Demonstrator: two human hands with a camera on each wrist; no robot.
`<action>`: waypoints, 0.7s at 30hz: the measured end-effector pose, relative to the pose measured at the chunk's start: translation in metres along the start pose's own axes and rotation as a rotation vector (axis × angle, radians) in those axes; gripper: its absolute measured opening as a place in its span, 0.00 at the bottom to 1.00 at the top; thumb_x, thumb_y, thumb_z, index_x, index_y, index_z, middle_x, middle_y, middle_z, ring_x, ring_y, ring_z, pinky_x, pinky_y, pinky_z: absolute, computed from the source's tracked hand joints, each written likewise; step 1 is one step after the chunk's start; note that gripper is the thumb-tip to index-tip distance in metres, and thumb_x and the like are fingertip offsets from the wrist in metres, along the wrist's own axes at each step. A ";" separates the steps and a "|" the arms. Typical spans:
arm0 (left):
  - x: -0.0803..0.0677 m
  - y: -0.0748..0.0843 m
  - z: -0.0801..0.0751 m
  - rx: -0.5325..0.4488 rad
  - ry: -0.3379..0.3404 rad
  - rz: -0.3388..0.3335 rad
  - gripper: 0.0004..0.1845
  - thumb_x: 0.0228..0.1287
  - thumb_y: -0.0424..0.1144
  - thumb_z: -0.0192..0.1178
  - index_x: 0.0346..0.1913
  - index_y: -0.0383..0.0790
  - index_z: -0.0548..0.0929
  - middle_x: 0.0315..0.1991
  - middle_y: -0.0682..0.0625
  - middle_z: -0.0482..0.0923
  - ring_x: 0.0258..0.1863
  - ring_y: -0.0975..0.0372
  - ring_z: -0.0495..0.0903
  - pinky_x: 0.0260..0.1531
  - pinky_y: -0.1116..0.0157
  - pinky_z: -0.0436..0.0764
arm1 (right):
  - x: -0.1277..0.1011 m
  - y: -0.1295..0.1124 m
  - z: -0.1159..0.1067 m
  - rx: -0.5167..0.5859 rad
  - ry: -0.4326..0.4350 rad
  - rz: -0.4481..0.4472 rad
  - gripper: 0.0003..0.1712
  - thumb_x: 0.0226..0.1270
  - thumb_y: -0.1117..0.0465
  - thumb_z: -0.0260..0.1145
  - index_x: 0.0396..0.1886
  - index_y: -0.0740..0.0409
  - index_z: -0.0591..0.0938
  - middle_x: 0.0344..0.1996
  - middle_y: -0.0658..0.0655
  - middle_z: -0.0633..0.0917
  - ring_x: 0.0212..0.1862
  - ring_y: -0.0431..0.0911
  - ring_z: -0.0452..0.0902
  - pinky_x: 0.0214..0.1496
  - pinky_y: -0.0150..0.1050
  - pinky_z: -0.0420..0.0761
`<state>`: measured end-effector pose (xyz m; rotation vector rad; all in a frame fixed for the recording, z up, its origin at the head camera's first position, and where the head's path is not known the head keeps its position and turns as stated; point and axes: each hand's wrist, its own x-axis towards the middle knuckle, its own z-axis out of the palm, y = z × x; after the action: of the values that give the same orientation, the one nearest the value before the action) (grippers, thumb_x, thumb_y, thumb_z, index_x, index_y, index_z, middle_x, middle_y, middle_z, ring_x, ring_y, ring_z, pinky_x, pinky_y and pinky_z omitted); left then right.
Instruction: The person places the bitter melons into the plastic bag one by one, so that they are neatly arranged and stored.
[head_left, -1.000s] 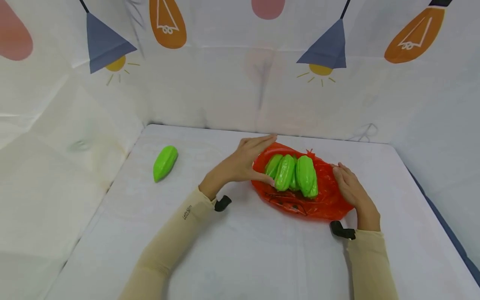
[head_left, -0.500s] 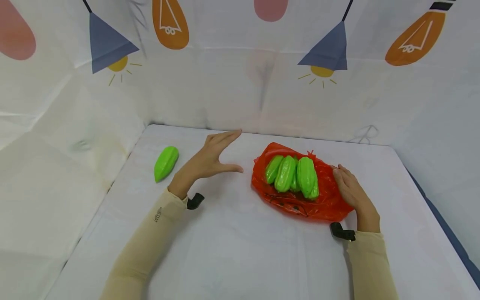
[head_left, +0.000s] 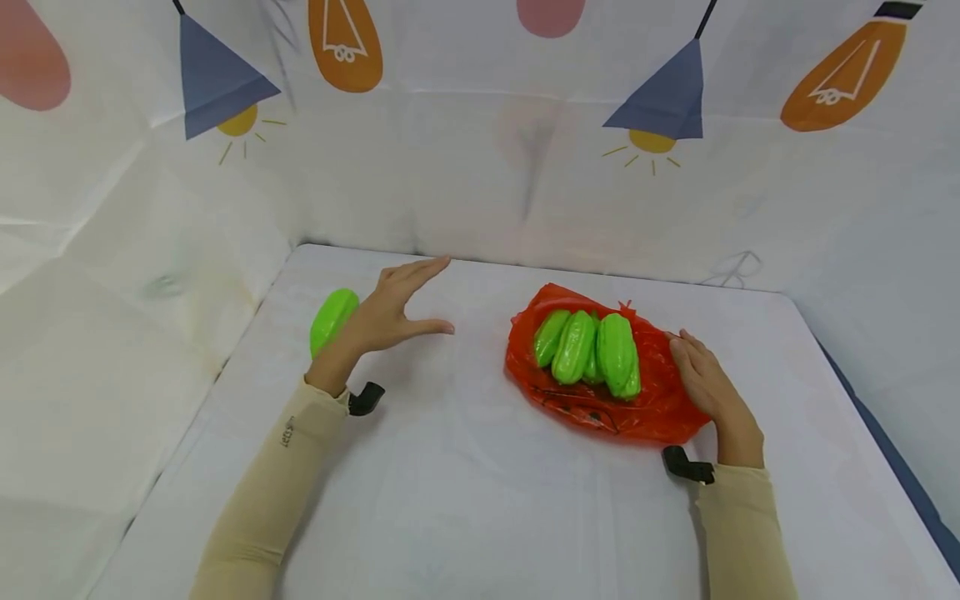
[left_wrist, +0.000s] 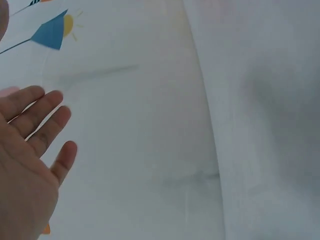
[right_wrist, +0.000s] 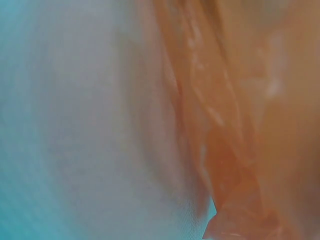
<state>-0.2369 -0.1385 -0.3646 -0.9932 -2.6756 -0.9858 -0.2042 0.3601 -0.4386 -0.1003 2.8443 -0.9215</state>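
On the right half of the table lies a red plastic bag [head_left: 660, 404], with several bright green ridged fruits, like star fruit [head_left: 576, 348], bunched on it. My right hand [head_left: 708, 383] rests against the bag's right side, fingers extended. In the right wrist view the crinkled bag [right_wrist: 235, 150] fills the right part, blurred. My left hand [head_left: 382, 312] is above the table at the left, thumb and fingers spread, holding nothing. Its straight fingers also show in the left wrist view, palm visible [left_wrist: 25, 155]. Partly hidden behind that hand lies a single green fruit [head_left: 332, 319].
A white-covered table [head_left: 480, 500] spans the scene. Behind it hangs a white cloth [head_left: 450, 183] printed with lamps and bulbs. Black wrist cameras [head_left: 366, 399] sit at both wrists.
My left hand has pulled away from the bag's left side and moved left toward the single green fruit, thumb and fingers apart. The right hand and the bag have stayed put.
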 end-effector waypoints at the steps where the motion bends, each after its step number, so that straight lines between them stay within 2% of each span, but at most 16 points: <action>1: -0.002 -0.003 -0.006 -0.013 -0.022 -0.020 0.50 0.53 0.52 0.74 0.76 0.44 0.60 0.74 0.48 0.63 0.73 0.53 0.61 0.69 0.47 0.54 | 0.000 0.000 0.000 0.003 -0.005 0.004 0.38 0.80 0.41 0.31 0.76 0.63 0.55 0.76 0.74 0.47 0.74 0.73 0.39 0.68 0.75 0.45; 6: -0.019 -0.025 -0.035 -0.096 -0.160 -0.212 0.47 0.54 0.54 0.72 0.75 0.54 0.61 0.75 0.53 0.59 0.76 0.55 0.55 0.73 0.44 0.49 | 0.000 0.000 -0.001 0.011 -0.007 0.015 0.38 0.80 0.41 0.32 0.77 0.63 0.55 0.76 0.73 0.46 0.74 0.73 0.38 0.68 0.76 0.45; 8: -0.027 -0.038 -0.044 -0.119 -0.201 -0.299 0.47 0.55 0.55 0.71 0.76 0.57 0.60 0.76 0.55 0.56 0.77 0.55 0.51 0.74 0.44 0.50 | 0.000 -0.001 -0.001 0.009 -0.007 0.022 0.38 0.80 0.41 0.32 0.77 0.63 0.55 0.76 0.73 0.46 0.74 0.73 0.38 0.68 0.76 0.45; 10: -0.036 -0.055 -0.051 -0.139 -0.230 -0.351 0.47 0.56 0.54 0.71 0.76 0.57 0.59 0.77 0.56 0.54 0.78 0.54 0.49 0.73 0.43 0.52 | 0.000 -0.002 -0.001 0.007 -0.011 0.027 0.39 0.80 0.40 0.32 0.77 0.63 0.54 0.76 0.73 0.46 0.75 0.73 0.38 0.67 0.76 0.45; 13: -0.050 -0.079 -0.058 -0.162 -0.268 -0.392 0.47 0.56 0.50 0.72 0.76 0.54 0.59 0.78 0.54 0.51 0.78 0.52 0.45 0.73 0.41 0.49 | 0.000 -0.003 -0.001 0.008 -0.017 0.033 0.39 0.80 0.40 0.31 0.77 0.62 0.54 0.76 0.72 0.45 0.75 0.73 0.37 0.67 0.77 0.44; 16: -0.062 -0.099 -0.060 -0.175 -0.295 -0.399 0.48 0.55 0.47 0.73 0.76 0.50 0.59 0.79 0.51 0.49 0.79 0.50 0.43 0.73 0.40 0.49 | 0.000 -0.002 -0.001 0.007 -0.017 0.033 0.39 0.80 0.40 0.32 0.77 0.62 0.54 0.76 0.73 0.45 0.75 0.73 0.37 0.67 0.77 0.45; 21: -0.073 -0.116 -0.063 -0.197 -0.316 -0.421 0.48 0.55 0.46 0.73 0.76 0.47 0.59 0.79 0.49 0.47 0.79 0.50 0.42 0.72 0.40 0.49 | 0.000 -0.001 0.000 0.012 -0.016 0.034 0.38 0.80 0.40 0.32 0.77 0.62 0.55 0.76 0.72 0.45 0.75 0.72 0.37 0.66 0.77 0.46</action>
<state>-0.2594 -0.2831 -0.4014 -0.6706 -3.1876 -1.2826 -0.2042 0.3598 -0.4381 -0.0574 2.8169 -0.9262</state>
